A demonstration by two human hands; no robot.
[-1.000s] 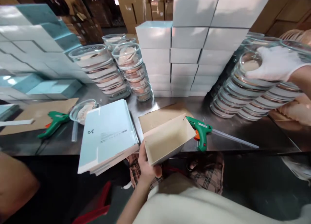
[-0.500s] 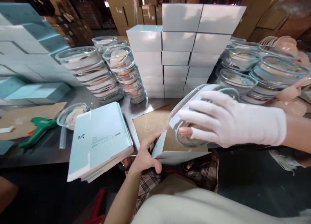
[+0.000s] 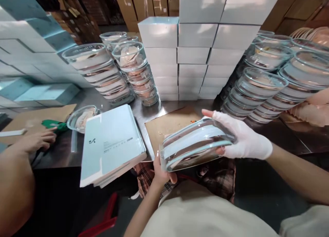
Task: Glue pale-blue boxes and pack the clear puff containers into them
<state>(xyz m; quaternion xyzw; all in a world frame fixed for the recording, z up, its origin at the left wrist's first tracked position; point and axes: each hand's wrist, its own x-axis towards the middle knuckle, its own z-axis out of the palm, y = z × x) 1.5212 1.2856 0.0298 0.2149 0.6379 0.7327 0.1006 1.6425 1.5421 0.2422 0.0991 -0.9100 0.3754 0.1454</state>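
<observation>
Head view: at the near edge of the steel tabletop [image 3: 295, 141], the gloved right hand [image 3: 244, 141] clasps the far rim of a glass bowl [image 3: 195, 144], tilted on its side, fingers curled around it. The bare left hand [image 3: 161, 170] grips the bowl's lower near end from beneath. A stack of flat blue cartons [image 3: 113, 144] overhangs the edge just left. A co-worker's hand [image 3: 38, 139] rests on a green glue gun [image 3: 55, 125] near the left edge.

Clear glass bowl [image 3: 195, 146], white-gloved right hand [image 3: 243, 139], pale-blue flat boxes [image 3: 111, 144], green glue gun [image 3: 52, 125].
</observation>
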